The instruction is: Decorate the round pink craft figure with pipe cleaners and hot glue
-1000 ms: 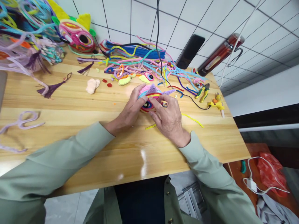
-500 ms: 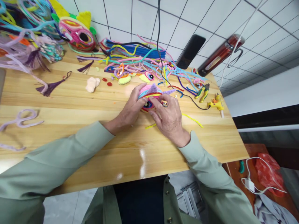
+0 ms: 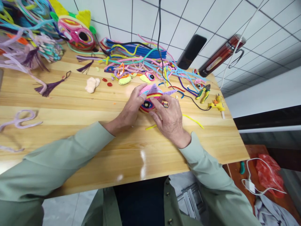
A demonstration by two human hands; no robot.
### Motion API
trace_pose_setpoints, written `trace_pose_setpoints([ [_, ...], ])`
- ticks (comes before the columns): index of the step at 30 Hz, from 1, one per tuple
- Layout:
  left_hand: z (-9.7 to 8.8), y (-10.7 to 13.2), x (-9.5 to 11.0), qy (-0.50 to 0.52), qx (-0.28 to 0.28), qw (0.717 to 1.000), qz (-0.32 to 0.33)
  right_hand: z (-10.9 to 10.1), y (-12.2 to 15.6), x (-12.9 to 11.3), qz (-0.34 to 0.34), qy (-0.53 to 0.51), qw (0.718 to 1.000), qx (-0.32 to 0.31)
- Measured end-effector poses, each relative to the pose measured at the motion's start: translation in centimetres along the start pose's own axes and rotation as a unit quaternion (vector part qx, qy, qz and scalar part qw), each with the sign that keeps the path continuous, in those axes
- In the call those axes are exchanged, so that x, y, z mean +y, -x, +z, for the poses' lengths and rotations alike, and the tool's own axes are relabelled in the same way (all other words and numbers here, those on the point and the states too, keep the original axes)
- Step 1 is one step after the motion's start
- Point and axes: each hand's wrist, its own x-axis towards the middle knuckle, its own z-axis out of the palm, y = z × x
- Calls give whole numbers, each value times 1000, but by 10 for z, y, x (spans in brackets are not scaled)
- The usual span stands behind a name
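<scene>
Wooden table (image 3: 127, 157) against white wall tiles (image 3: 144, 18): I log remotely the left hand (image 3: 131, 108) half-curled, gripping one side of the colourful craft face (image 3: 147, 104) near mid-table, right hand (image 3: 169, 117) part-closed on its other side, apparently pressing, so the next move likely calls for steady pressure.

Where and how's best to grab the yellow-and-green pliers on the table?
Probably take the pliers by their handles, coming from the near side with the right hand, the closer one. The handles point roughly toward the person while the dark head points away. The yellow glue gun lies to the right, so coming from that side looks more awkward.
</scene>
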Motion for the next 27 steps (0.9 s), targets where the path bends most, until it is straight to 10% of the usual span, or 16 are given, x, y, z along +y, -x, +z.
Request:
trace_pose_setpoints([
  [27, 1, -2, 4, 39, 43, 998, 13, 2, 2, 5, 14, -78, 995, 56],
])
